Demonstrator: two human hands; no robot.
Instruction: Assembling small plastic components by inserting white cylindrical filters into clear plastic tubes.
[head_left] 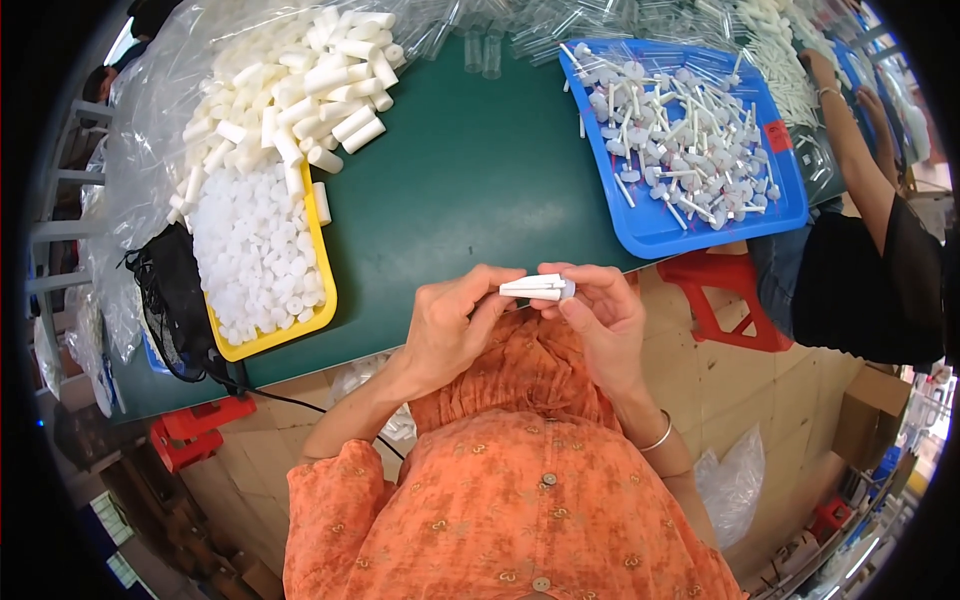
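Close to my body, at the table's near edge, both hands meet on a small bundle of slim white sticks (534,287) with a translucent greyish cap at its right end. My left hand (452,318) is closed, its thumb and fingertips at the bundle's left end. My right hand (606,318) is closed too, pinching the capped end between thumb and fingers. Similar white stems with translucent caps (690,150) lie heaped in a blue tray (630,225) to the right. A yellow tray (322,270) at the left holds many small translucent white caps (255,250).
White foam-like cylinders (320,85) are piled behind the yellow tray on clear plastic (150,140). Clear tubes (485,50) lie along the far side of the green table (450,160). At the right, a co-worker's arm (850,140) reaches over the table, near a red stool (715,300).
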